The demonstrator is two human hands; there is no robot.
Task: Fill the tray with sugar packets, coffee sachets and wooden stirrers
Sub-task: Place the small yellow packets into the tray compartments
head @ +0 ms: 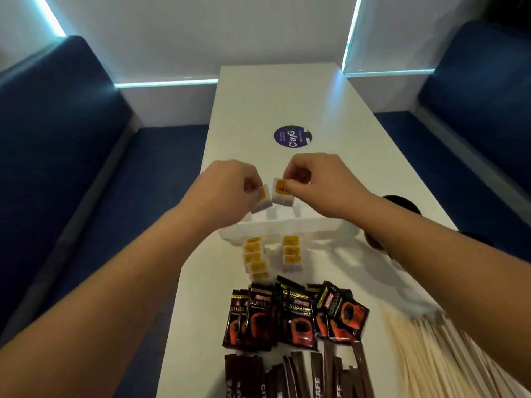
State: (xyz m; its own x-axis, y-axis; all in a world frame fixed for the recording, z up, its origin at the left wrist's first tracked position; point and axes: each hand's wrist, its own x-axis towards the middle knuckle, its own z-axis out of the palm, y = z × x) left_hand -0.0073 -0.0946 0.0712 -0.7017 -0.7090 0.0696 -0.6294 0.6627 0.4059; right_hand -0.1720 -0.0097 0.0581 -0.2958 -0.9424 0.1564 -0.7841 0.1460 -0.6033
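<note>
Closest to the person lie the brown stick sachets (298, 377), with the pale wooden stirrers (431, 354) spread out to their right. Just past them sits a messy fan of black and red coffee sachets (293, 317). A little farther on, two short rows of white and yellow sugar packets (271, 255) wait on the white table (287, 96), right at the near wall of the white tray (287, 225).

Above the tray, both hands are busy. The left hand (230, 188) pinches one sugar packet by its top, and the right hand (313, 179) pinches another the same way. The two held packets hang close together over the tray.

The packets are small and light and held only by a corner, so one could slip and land flat or outside the tray. The forearms also pass low over the loose piles, so a sleeve-less arm could brush them and scatter them.

Far off is a round purple sticker (291, 136).
</note>
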